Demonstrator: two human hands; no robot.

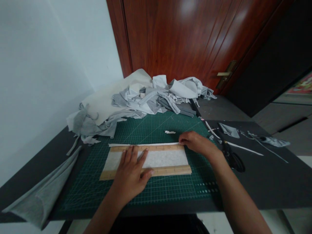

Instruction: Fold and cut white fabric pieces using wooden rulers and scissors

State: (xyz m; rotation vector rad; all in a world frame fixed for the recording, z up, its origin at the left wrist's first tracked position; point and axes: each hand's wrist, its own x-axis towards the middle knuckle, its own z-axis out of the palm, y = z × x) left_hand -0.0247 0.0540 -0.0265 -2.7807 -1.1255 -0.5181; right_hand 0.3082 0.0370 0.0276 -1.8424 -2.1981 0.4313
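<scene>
A pale, light-grey piece of cloth [167, 159] lies on a green cutting mat [168, 191]. Two wooden rulers rest along it, one ruler [165, 148] near the far edge and the other ruler [173, 170] near the close edge. Spread flat, my left hand [131, 174] presses down across the cloth and both rulers. At the far right corner, the fingers of my right hand [193, 141] pinch the end of a narrow white cloth edge [151, 144] running along the far ruler. The fingertips partly hide what they grip.
Grey and white fabric scraps [156, 97] are heaped behind the mat. A folded grey cloth [48, 191] hangs over the front left edge. Black-handled scissors [234, 159] lie right of the mat, near thin strips and a grey scrap [229, 130]. One small white scrap [170, 132] sits on the mat.
</scene>
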